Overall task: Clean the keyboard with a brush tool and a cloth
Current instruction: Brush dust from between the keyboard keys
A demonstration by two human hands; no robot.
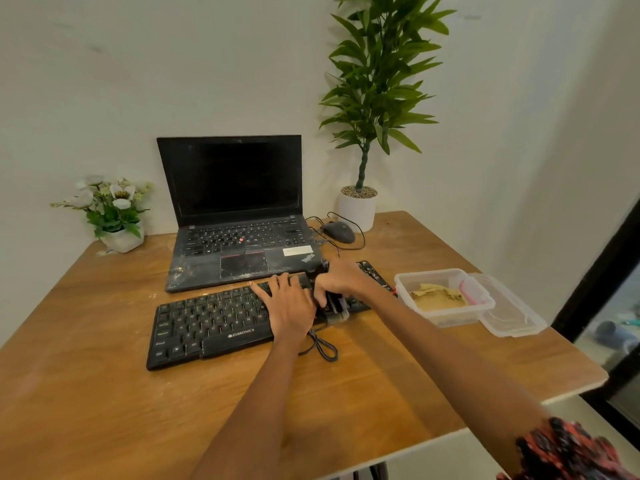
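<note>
A black Zebronics keyboard [207, 323] lies on the wooden table [104, 393] in front of a dusty laptop. My left hand [289, 306] rests flat on the keyboard's middle keys with the fingers straight. My right hand [341, 280] grips a black brush tool [334, 306] over the keyboard's right part; its bristles point down near the front edge. The tan cloth [438, 294] sits crumpled inside a clear plastic box to the right. The keyboard's cable loops just below my left hand.
An open black laptop [239, 244] stands behind the keyboard, with a wired mouse [339, 232] to its right. A clear box [446, 318] and its lid [512, 315] lie at the right. A white flower pot [123, 239] and a tall potted plant [358, 209] stand by the wall.
</note>
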